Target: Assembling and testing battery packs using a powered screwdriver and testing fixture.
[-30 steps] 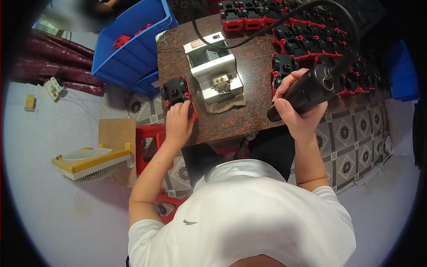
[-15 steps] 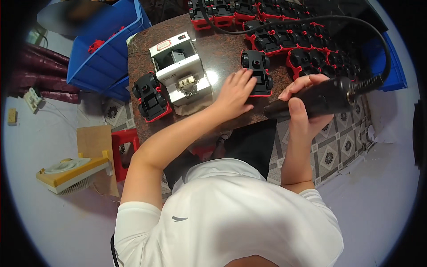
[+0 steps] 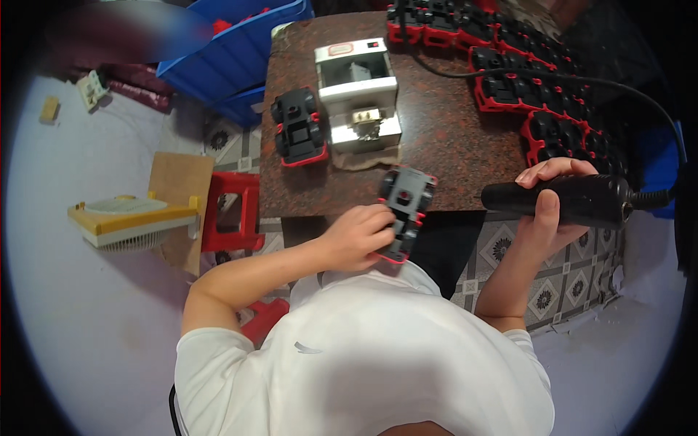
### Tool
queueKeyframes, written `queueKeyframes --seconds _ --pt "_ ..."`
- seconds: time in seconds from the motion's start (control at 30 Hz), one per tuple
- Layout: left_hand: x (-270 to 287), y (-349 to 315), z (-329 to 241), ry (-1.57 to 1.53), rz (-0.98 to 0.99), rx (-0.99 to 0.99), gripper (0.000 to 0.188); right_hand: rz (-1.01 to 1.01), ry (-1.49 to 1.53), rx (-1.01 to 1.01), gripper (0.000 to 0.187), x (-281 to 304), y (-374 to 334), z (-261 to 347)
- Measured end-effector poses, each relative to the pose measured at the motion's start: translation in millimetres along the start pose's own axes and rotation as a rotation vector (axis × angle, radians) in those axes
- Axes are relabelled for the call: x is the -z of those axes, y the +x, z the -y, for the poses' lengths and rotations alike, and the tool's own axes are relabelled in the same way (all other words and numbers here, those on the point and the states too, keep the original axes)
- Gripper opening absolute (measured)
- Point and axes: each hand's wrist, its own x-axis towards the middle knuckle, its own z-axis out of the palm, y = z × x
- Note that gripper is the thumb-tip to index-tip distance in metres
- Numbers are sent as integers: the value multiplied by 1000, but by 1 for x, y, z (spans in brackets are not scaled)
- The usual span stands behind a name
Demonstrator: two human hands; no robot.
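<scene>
My left hand point(image 3: 356, 236) is closed on the side of a red-and-black toy car point(image 3: 408, 203), underside up with its wheels showing. The car is off the table, just past the near edge and close to my shirt. In my right hand point(image 3: 544, 218) is a black electric screwdriver point(image 3: 590, 200), its body lying roughly level and its narrow end pointing left toward the car. A second upturned toy car point(image 3: 298, 127) lies on the table, left of a white screw feeder point(image 3: 360, 94).
Rows of upturned toy cars point(image 3: 509, 89) cover the table's point(image 3: 443, 145) right side. The screwdriver's black cable point(image 3: 618, 81) arches over them. A blue bin point(image 3: 225, 62) stands far left, with a red stool point(image 3: 243, 211) and a yellow-and-white fan point(image 3: 131, 214) nearer me.
My left hand has taken the toy car off the table and drawn it toward my body. My right hand still holds the screwdriver. The view has shifted, so the table appears farther right.
</scene>
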Motion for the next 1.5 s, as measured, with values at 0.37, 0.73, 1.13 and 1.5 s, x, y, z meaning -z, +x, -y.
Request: queueKeyframes --seconds 0.37,0.73,1.13,1.5 --pt "39 -97 8 334 -150 393 44 169 282 -62 51 -78 -13 -37" --pt "38 -84 51 432 -272 486 47 145 309 68 50 -137 -19 -102" --pt "52 -93 110 -692 -769 1061 70 171 257 5 49 -147 -19 -121" --pt "61 -60 136 -994 -449 1072 82 306 190 -296 27 -152 -5 -97"
